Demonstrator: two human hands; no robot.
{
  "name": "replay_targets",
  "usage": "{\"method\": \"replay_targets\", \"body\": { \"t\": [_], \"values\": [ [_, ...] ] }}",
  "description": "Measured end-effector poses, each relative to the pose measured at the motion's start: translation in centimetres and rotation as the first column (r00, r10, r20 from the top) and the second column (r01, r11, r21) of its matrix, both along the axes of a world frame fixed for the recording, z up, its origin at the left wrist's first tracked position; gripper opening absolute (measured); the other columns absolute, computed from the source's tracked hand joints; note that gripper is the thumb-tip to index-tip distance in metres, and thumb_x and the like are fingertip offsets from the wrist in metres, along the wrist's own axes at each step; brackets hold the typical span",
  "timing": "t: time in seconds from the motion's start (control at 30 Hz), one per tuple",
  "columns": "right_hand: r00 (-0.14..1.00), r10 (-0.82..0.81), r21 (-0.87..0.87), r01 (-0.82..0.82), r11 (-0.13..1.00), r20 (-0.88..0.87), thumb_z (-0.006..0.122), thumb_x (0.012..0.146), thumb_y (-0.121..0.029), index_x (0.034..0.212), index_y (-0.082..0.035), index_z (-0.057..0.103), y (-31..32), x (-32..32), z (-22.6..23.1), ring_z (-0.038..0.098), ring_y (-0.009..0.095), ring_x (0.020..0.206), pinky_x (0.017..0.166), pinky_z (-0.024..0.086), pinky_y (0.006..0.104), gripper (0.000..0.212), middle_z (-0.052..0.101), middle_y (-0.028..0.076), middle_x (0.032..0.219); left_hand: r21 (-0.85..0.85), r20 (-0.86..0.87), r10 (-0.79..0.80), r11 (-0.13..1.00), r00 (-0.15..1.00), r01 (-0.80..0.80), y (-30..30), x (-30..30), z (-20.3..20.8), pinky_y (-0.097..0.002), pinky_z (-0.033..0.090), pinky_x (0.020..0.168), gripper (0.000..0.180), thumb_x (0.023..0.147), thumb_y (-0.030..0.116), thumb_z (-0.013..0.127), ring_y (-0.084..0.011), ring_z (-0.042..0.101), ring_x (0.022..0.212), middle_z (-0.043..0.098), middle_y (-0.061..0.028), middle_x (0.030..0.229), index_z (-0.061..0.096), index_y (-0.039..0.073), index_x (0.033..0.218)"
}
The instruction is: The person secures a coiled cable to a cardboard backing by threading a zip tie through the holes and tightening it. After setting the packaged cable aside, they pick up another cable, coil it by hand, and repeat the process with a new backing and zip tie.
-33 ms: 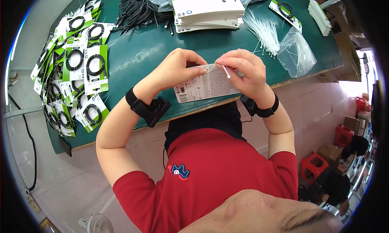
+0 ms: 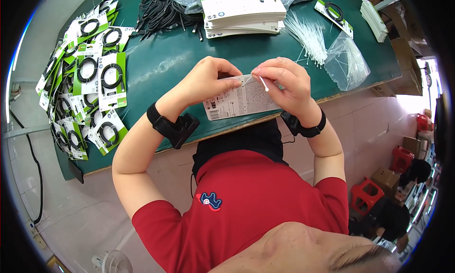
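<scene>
A printed cardboard packaging card (image 2: pixel 232 103) is held tilted above the near edge of the table. My left hand (image 2: pixel 211 81) grips its upper left edge between thumb and fingers. In my right hand (image 2: pixel 286 81), a white cable tie (image 2: pixel 264 84) is pinched between thumb and fingertips; its small head points down over the card. The tie's other end lies near the card's top edge, and I cannot tell whether it passes through the card. Whatever is behind the card is hidden.
Carded black cables (image 2: pixel 112 78) are heaped at the left. At the back are loose black cables (image 2: pixel 159 14) and a stack of cards (image 2: pixel 241 19). Farther right lie white cable ties (image 2: pixel 308 38), a plastic bag (image 2: pixel 348 62), one carded cable (image 2: pixel 334 17) and a white stack (image 2: pixel 374 20).
</scene>
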State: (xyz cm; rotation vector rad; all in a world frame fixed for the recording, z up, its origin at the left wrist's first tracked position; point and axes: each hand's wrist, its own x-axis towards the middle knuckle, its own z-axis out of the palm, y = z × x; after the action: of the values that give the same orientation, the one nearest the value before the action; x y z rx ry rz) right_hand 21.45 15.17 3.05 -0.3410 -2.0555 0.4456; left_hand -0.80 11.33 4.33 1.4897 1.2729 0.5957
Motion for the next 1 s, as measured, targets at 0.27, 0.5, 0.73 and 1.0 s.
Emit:
{"method": "replay_targets", "body": {
  "t": [0.27,0.5,0.73,1.0],
  "values": [
    [0.985,0.017,-0.197,0.017,0.980,0.171,0.072,0.078,0.004,0.092,-0.002,0.068,-0.9,-0.9,-0.4,0.061,0.016,0.064,0.054,0.048,0.0250,0.016,0.067,0.008,0.082,-0.006,0.013,0.004,1.000,1.000,-0.004,-0.1,-0.2,-0.1,-0.0246,0.054,0.069,0.024,0.085,0.014,0.076,-0.0087,0.065,0.076,0.071,-0.0062,0.086,0.071,-0.004,0.101],
    [0.986,-0.022,-0.237,0.061,0.969,0.166,0.073,0.078,0.001,0.089,-0.003,0.068,-1.6,-1.6,0.3,0.054,0.013,0.057,0.051,0.043,0.0247,0.013,0.063,0.005,0.078,-0.163,0.151,0.070,0.986,0.986,-0.045,-1.0,-0.6,0.6,-0.0243,0.054,0.070,0.025,0.084,0.012,0.076,-0.0095,0.066,0.078,0.071,-0.0084,0.088,0.070,-0.005,0.102],
    [0.971,0.008,-0.309,0.069,0.949,0.241,0.074,0.078,-0.002,0.087,-0.004,0.067,-2.6,-1.6,2.1,0.050,0.012,0.056,0.050,0.040,0.0249,0.012,0.062,0.004,0.076,-0.306,0.252,0.165,0.948,0.953,-0.084,-2.8,-0.1,1.9,-0.0248,0.055,0.071,0.029,0.078,0.007,0.079,-0.0123,0.069,0.081,0.072,-0.0119,0.089,0.069,-0.006,0.102],
    [0.953,0.141,-0.388,-0.028,0.921,0.267,0.074,0.079,-0.002,0.094,-0.005,0.069,-3.7,-1.1,2.7,0.049,0.011,0.056,0.050,0.038,0.0240,0.016,0.063,0.002,0.077,-0.283,0.186,0.196,0.949,0.963,-0.138,-4.4,0.5,1.1,-0.0259,0.056,0.069,0.023,0.076,0.004,0.078,-0.0143,0.070,0.078,0.072,-0.0118,0.087,0.070,-0.005,0.096]
  ]
}}
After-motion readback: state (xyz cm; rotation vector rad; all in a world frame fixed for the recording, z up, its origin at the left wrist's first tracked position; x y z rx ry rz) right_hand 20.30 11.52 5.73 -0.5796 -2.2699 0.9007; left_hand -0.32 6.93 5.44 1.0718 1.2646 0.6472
